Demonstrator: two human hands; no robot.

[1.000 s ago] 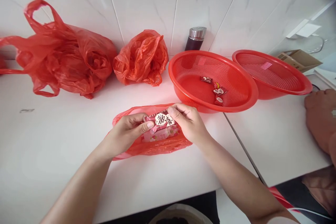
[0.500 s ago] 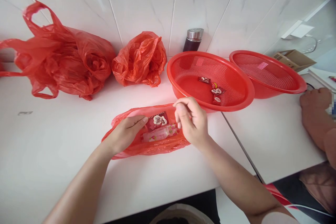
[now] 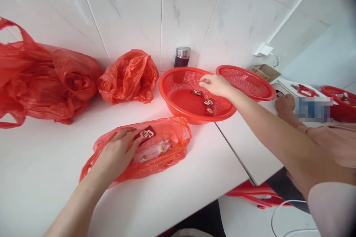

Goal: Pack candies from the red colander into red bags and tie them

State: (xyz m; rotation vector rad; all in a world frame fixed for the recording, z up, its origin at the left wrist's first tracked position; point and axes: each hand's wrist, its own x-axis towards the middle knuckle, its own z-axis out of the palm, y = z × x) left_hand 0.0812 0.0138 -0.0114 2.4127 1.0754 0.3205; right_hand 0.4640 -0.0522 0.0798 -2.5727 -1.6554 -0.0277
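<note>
On the table [image 3: 214,152], work seems to shift from the red plastic bag [image 3: 180,146] to the red colander [image 3: 191,113]: the right hand [image 3: 218,84] now hovers there, its grip unclear. The left hand [image 3: 118,153], loosely open, stays by the dark-red candy packet [image 3: 147,133] in the bag.

left hand [image 3: 115,154]: palm down | right hand [image 3: 217,85]: fingers curled | right arm [image 3: 268,133]: outstretched

Right hand [image 3: 218,85] apparently hovers over candies [image 3: 209,102] in red basket [image 3: 182,100].

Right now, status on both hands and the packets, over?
Left hand at dark red packet in open red bag. Right hand over near basket, grip unclear. Nothing seen blocking either hand.
</note>
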